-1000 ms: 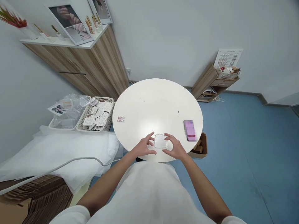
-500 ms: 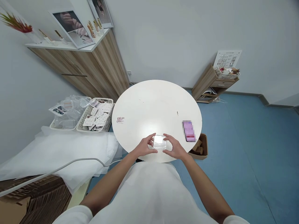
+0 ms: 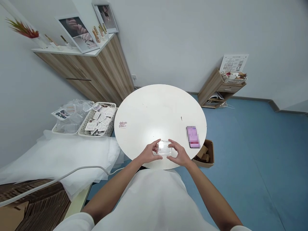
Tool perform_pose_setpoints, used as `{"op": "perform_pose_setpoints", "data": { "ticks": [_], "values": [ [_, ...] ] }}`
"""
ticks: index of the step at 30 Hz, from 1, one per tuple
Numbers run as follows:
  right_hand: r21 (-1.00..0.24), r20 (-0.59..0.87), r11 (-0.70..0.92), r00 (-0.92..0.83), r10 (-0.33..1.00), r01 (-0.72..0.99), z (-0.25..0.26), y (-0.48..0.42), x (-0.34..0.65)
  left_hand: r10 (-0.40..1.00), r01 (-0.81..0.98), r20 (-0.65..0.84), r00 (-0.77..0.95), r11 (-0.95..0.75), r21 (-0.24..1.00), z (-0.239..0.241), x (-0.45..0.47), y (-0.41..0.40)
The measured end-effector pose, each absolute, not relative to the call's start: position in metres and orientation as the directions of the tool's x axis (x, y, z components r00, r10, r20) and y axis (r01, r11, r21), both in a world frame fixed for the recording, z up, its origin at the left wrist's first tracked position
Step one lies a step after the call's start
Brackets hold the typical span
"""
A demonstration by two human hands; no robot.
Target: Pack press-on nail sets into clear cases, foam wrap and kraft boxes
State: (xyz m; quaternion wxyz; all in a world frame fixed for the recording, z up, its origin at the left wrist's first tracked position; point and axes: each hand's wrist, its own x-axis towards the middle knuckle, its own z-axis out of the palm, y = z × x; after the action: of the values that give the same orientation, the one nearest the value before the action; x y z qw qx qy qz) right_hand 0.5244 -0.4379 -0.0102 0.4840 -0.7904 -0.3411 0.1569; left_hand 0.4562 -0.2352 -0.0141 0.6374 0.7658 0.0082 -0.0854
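Note:
A small clear plastic box (image 3: 164, 147) is held over the near edge of a round white table (image 3: 158, 112). My left hand (image 3: 149, 153) grips its left side with thumb and fingers. On the box's right side my right hand (image 3: 179, 154) closes around it the same way. I cannot make out what, if anything, is inside the box. A small strip of pink nail tips (image 3: 122, 124) lies near the table's left edge. A purple phone-like object (image 3: 193, 137) lies near the right edge.
Left of the table stand a white basket of small cards (image 3: 99, 120) and a tray of clear packets (image 3: 68, 115) on a white-covered bench. A wooden cabinet (image 3: 96, 70) stands behind, a low shelf unit (image 3: 221, 85) at back right, a cardboard box (image 3: 204, 153) on the floor.
Both hands have drawn slightly closer together around the clear box and lifted it a little nearer to me. Nothing else on the table moved.

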Motion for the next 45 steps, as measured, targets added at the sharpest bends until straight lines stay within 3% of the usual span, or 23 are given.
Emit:
{"op": "perform_pose_setpoints", "data": {
  "ticks": [17, 32, 37, 45],
  "values": [
    [-0.885, 0.141, -0.199, 0.649, 0.748, 0.421, -0.004, -0.445, 0.540, 0.018, 0.173, -0.173, 0.985, -0.065, 0.983, -0.022, 0.447, -0.256],
    [-0.911, 0.144, -0.170, 0.676, 0.723, 0.376, -0.003, -0.455, 0.544, -0.021, 0.216, -0.215, 0.976, 0.084, 0.973, -0.016, 0.454, -0.273],
    [-0.937, 0.158, -0.117, 0.699, 0.697, 0.329, -0.010, -0.458, 0.542, -0.051, 0.275, -0.270, 0.961, 0.180, 0.944, -0.017, 0.454, -0.272],
    [-0.942, 0.099, -0.165, 0.712, 0.695, 0.292, -0.014, -0.461, 0.550, 0.030, 0.384, -0.399, 0.916, 0.211, 0.899, -0.025, 0.456, -0.267]
  ]
}}
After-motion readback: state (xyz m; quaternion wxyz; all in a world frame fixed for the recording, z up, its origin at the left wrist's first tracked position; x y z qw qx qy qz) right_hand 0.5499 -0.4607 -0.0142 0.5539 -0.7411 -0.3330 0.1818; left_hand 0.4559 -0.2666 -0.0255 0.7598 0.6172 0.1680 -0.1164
